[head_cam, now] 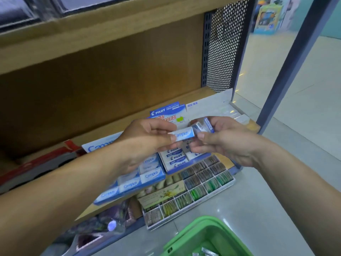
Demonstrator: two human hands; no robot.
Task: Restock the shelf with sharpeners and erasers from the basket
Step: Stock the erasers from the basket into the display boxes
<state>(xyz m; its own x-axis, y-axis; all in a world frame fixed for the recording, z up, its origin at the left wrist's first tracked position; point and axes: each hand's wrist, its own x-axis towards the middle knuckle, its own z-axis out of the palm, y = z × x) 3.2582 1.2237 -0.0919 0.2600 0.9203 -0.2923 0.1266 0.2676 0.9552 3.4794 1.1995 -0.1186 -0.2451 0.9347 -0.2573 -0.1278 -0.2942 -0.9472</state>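
The left hand pinches one Campus eraser over the shelf. The right hand holds more erasers. The Campus box looks nearly full, but the green basket, near right, has some left

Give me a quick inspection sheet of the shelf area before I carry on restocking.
Surface: wooden shelf, mostly taken up by display boxes.
Job's things: Campus eraser pinched by the left hand; bundle of small erasers held in the right hand; Campus box and Pilot box on the shelf; green basket at bottom of view, a few packets inside.
Clutter: compartment tray of coloured items, lower and in front of the boxes.
Grips: both closed on erasers, meeting above the boxes.
Cables: nothing seen.
Surroundings: perforated metal panel; tiled floor.
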